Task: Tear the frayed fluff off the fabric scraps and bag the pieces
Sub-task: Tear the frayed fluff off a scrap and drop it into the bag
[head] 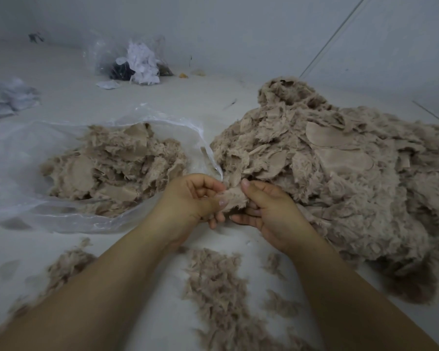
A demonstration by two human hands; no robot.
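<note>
Both hands work one scrap held between them: the left hand pinches its near end with thumb and curled fingers, and the right hand pinches the other end, thumb on top. Left of the grip an open bag already holds a fair mound of pieces, and torn fluff lies strewn below the wrists. Right of the grip the pile waiting to be cleaned is clearly bigger than the bagged lot, so I judge the job under halfway.
</note>
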